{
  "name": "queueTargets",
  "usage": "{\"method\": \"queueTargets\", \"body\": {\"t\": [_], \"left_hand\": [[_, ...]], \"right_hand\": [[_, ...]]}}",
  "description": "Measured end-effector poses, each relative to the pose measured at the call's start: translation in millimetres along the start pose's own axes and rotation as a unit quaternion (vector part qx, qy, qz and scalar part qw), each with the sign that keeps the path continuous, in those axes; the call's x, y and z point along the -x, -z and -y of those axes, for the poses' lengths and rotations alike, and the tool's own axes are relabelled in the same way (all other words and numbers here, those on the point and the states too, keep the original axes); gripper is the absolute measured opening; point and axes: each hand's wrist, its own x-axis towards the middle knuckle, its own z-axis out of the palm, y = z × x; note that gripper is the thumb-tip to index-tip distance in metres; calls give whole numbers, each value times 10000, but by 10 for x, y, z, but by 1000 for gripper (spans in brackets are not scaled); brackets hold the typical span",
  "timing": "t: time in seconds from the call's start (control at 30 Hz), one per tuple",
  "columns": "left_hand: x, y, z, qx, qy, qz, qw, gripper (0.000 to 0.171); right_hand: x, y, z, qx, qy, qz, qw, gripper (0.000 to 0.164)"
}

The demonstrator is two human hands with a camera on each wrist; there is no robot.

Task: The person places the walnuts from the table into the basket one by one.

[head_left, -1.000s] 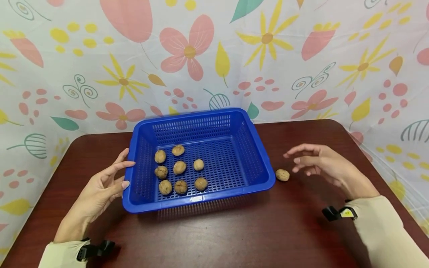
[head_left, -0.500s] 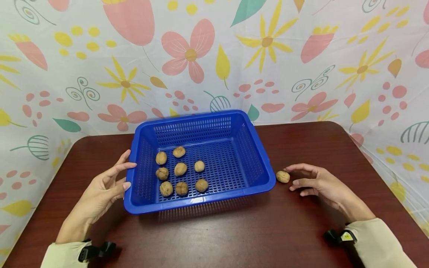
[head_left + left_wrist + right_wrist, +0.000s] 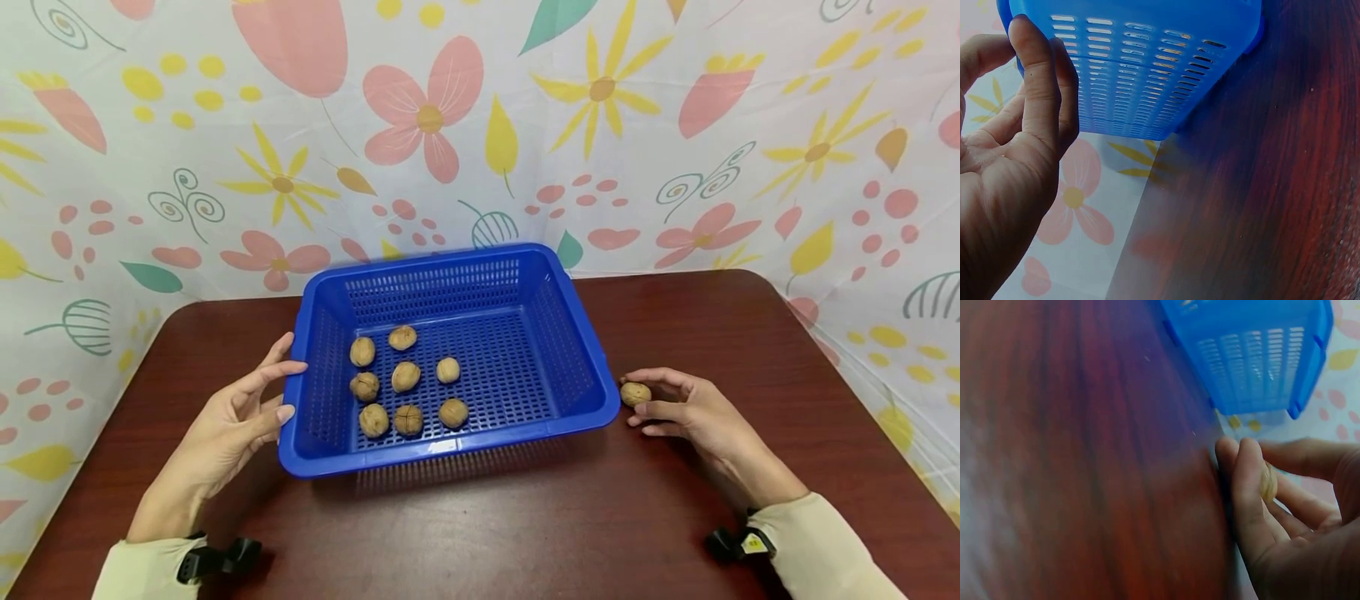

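My left hand grips the left rim of a blue plastic basket, with fingertips over the edge. The left wrist view shows this hand against the basket's slotted side. Several walnuts lie on the basket floor, mostly toward its left half. Just outside the basket's right end, my right hand pinches a single walnut at the table surface. In the right wrist view the same walnut shows between the fingers and is partly hidden by them.
The basket stands on a dark red-brown wooden table near its back edge. Behind the table hangs a white cloth printed with flowers and leaves. Both wrists wear black straps, with a small black piece on the right one.
My right hand has come down and leftward onto the loose walnut, and its fingers have closed around it. The left hand stays at the basket rim; the walnuts inside have not moved.
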Motion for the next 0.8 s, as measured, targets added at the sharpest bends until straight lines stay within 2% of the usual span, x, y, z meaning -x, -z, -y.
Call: {"method": "queueTargets", "body": {"t": [0.17,0.43,0.63,0.73,0.8], "left_hand": [[1,-3,1,10,-11,2,10000,45],[-1,-13,-8,-20,10,-30,10000,45],[-4,-6,-7,17,-27,4,10000,44],[-4,-3,-3,35,-31,9,10000,44],[-3,-1,-3,38,-32,7,10000,44]], "right_hand": [[-4,-56,5,30,121,-322,9994,32],[2,-26,90,34,305,-354,9989,29],[-17,17,323,-125,630,-292,9975,28],[-33,24,506,-229,827,-230,9960,29],[-50,10,652,-88,880,-300,9956,29]]}}
